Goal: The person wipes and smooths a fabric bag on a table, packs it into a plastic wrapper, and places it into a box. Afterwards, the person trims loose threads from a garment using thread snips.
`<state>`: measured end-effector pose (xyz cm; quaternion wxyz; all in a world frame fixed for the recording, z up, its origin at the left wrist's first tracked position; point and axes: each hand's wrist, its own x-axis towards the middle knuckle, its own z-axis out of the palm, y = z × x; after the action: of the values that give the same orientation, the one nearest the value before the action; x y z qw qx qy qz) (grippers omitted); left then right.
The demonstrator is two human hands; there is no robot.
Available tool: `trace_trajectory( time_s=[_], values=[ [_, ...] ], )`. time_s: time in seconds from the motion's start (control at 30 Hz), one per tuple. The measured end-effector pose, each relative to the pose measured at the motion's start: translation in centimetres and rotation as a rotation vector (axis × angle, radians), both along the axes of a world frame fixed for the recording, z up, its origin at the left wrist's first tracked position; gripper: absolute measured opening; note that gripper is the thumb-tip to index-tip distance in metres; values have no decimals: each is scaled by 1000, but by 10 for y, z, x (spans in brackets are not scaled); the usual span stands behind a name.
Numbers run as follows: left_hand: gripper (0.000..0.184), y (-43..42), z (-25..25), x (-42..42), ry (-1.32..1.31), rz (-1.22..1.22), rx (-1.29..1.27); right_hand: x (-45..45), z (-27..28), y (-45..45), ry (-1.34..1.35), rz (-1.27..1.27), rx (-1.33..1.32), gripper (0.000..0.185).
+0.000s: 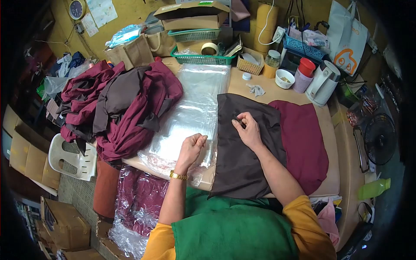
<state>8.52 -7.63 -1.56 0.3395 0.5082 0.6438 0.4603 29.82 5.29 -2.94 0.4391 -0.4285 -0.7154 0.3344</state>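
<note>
A dark brown cloth (242, 164) lies spread flat in front of me, with a maroon cloth (303, 143) showing beside it on the right. My right hand (249, 132) is over the brown cloth, its thumb and fingers closed in a pinch. A small dark patch shows between those fingers; whether it is an object or the cloth behind, I cannot make out. My left hand (193, 149), a gold watch at its wrist, is closed above the stack of clear plastic bags (195, 95), left of the brown cloth. Anything in its fingers is too small to see.
A heap of maroon and brown cloth (125, 104) covers the table's left side. Plastic-wrapped maroon cloth (145, 190) sits below the front edge. At the back stand green baskets (203, 60), a jar (271, 65), a white bowl (284, 79) and an electric kettle (323, 82).
</note>
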Motion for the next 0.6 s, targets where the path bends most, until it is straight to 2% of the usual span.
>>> trace_trajectory(
  time_s=[0.03,0.07,0.1,0.17,0.2,0.23,0.3,0.4,0.43,0.5,0.57,0.6],
  values=[
    [37,0,-4,-4,-152,-4,6,0,0,-1,-22,2,15,32],
    [30,0,-8,-7,-430,-47,0,-1,0,-2,-44,5,31,34],
    [30,2,-13,-4,-427,-47,-1,-1,1,-1,-42,5,30,34],
    [27,6,3,18,-516,127,43,1,3,-2,-58,15,-34,36],
    [41,10,-1,22,-447,47,26,1,4,-4,-57,12,-36,36],
    [43,20,-5,32,-199,98,116,0,7,-6,-46,16,-11,33],
    [34,24,-12,31,149,-34,26,-1,8,-9,-36,16,15,29],
    [26,15,17,33,268,-57,-63,1,10,-8,-50,60,-18,37],
    [26,15,10,28,269,-60,-62,2,13,-9,-62,61,4,35],
    [22,13,-11,16,-50,-34,-71,0,21,-15,-81,68,45,32],
    [20,7,-7,22,-71,-20,-62,0,29,-20,-129,109,-56,29],
    [20,7,-13,22,-175,7,-23,-1,27,-23,-148,149,68,28]
  ],
)
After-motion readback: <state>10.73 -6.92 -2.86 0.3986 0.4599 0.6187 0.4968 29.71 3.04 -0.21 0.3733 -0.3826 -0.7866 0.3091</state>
